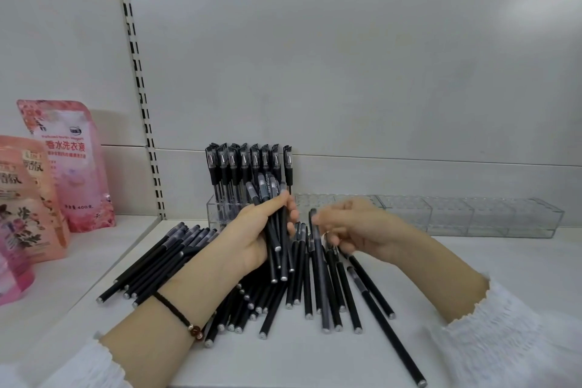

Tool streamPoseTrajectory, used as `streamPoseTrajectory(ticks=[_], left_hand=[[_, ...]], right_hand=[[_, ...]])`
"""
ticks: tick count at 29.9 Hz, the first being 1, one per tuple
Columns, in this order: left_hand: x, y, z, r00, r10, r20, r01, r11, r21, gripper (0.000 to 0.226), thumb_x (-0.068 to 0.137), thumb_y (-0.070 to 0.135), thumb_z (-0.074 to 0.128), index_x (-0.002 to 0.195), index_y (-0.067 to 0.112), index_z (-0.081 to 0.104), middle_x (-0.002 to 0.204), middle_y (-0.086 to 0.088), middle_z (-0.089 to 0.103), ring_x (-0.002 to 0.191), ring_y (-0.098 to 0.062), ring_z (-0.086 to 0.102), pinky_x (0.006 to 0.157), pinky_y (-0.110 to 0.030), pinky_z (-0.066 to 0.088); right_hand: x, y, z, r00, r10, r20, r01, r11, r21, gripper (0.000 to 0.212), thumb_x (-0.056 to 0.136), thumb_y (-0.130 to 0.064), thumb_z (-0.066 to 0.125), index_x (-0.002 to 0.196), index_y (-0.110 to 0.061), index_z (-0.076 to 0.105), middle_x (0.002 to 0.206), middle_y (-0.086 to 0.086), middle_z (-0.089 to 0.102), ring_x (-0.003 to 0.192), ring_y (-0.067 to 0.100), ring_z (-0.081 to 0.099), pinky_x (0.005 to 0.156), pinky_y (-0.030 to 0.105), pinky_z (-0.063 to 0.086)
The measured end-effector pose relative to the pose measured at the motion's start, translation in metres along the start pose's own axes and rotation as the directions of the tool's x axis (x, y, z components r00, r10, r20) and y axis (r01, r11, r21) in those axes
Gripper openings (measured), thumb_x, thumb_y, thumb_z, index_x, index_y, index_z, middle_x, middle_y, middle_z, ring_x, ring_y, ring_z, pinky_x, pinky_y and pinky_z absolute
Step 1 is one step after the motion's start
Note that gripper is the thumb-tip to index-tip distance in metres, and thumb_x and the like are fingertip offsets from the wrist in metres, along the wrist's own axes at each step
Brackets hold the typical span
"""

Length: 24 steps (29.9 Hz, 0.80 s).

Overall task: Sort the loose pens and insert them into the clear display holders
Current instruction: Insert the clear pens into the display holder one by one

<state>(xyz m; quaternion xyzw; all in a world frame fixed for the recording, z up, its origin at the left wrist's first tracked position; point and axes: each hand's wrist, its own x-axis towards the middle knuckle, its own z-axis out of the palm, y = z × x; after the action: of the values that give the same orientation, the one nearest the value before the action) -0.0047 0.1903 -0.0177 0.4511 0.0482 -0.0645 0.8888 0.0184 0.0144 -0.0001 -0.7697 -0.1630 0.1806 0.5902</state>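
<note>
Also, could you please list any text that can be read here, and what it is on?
"香水洗衣液": rear pink pouch.
"400": same pouch, low down; the rest is blurred.
Front pink pouch: characters cut off, unreadable.
Pens: barrel print too blurred.

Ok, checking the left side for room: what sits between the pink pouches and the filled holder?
In the head view: the slotted upright, bare white shelf, and the top ends of some loose pens.
</note>
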Motion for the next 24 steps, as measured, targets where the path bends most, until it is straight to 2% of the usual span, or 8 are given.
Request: streamPoseTrajectory(ticks=[2,4,7,9,16,18,20,24], left_hand=[[-0.002,-0.001,0.001,0.999,-0.044,0.024,0.044,0.999,0.018,0.016,0.093,0.016,0.06,0.087,0.002,0.065,0.079,-0.011,0.073,0.065,-0.019,0.072,0.051,-0.026,0.058],[-0.006,-0.002,0.003,0.992,-0.093,0.083,0.089,0.995,0.048,0.016,0.096,0.017,0.057,0.092,0.002,0.063,0.09,-0.019,0.074,0.078,-0.027,0.074,0.057,-0.034,0.061],[-0.01,-0.004,0.005,0.973,-0.157,0.172,0.138,0.983,0.118,0.028,0.097,0.02,0.055,0.113,-0.002,0.061,0.106,-0.026,0.07,0.092,-0.034,0.072,0.065,-0.039,0.061],[-0.01,-0.007,0.006,0.966,-0.177,0.191,0.147,0.976,0.16,0.034,0.094,0.021,0.059,0.115,-0.006,0.062,0.106,-0.026,0.07,0.089,-0.032,0.073,0.063,-0.037,0.06],[-0.01,-0.014,0.007,0.967,-0.108,0.232,0.053,0.972,0.231,0.014,0.075,0.016,0.075,0.081,0.004,0.071,0.077,-0.009,0.066,0.058,-0.015,0.061,0.051,-0.025,0.054],[-0.01,-0.014,0.007,0.969,-0.09,0.228,0.037,0.973,0.229,0.011,0.072,0.015,0.078,0.073,0.007,0.071,0.071,-0.007,0.062,0.054,-0.013,0.057,0.048,-0.024,0.052],[-0.01,-0.014,0.006,0.973,-0.074,0.22,0.016,0.967,0.254,0.016,0.071,0.019,0.08,0.067,0.008,0.069,0.066,-0.006,0.058,0.051,-0.012,0.055,0.047,-0.022,0.051],[-0.009,-0.011,0.005,0.974,-0.026,0.226,-0.03,0.97,0.243,0.032,0.063,0.03,0.086,0.076,0.008,0.067,0.065,-0.005,0.054,0.048,-0.012,0.051,0.045,-0.022,0.049]], right_hand=[[0.0,-0.005,-0.006,0.999,-0.052,-0.011,0.053,0.981,0.186,0.022,0.085,-0.014,0.068,0.063,-0.015,0.071,0.061,-0.002,0.065,0.045,0.006,0.048,0.037,0.015,0.031],[0.001,-0.007,-0.009,0.997,-0.067,-0.048,0.077,0.961,0.267,0.025,0.085,-0.015,0.068,0.061,-0.017,0.073,0.062,-0.004,0.065,0.046,0.006,0.046,0.037,0.015,0.031],[0.002,-0.006,-0.01,0.994,-0.071,-0.078,0.09,0.956,0.279,0.006,0.084,-0.015,0.069,0.082,-0.01,0.072,0.079,0.004,0.072,0.046,0.006,0.045,0.037,0.015,0.032],[0.002,-0.004,-0.009,0.993,-0.072,-0.092,0.093,0.963,0.252,0.011,0.085,-0.016,0.07,0.091,-0.007,0.069,0.085,0.007,0.073,0.046,0.005,0.045,0.038,0.015,0.031],[0.003,0.0,-0.01,0.966,-0.184,-0.184,0.198,0.978,0.064,0.01,0.085,-0.02,0.073,0.086,-0.011,0.067,0.071,-0.003,0.068,0.048,0.007,0.044,0.04,0.017,0.031],[0.0,0.0,-0.011,0.953,-0.242,-0.183,0.238,0.97,-0.04,0.017,0.083,-0.027,0.074,0.085,-0.011,0.068,0.069,-0.003,0.066,0.049,0.007,0.045,0.041,0.016,0.032],[-0.004,0.001,-0.018,0.954,-0.279,-0.106,0.244,0.934,-0.261,0.024,0.081,-0.034,0.075,0.082,-0.012,0.067,0.066,-0.006,0.062,0.05,0.005,0.046,0.045,0.015,0.035],[-0.017,0.004,-0.038,0.992,-0.077,0.102,0.127,0.668,-0.734,0.037,0.069,-0.051,0.081,0.073,-0.02,0.06,0.063,-0.01,0.054,0.057,0.005,0.046,0.055,0.019,0.035]])
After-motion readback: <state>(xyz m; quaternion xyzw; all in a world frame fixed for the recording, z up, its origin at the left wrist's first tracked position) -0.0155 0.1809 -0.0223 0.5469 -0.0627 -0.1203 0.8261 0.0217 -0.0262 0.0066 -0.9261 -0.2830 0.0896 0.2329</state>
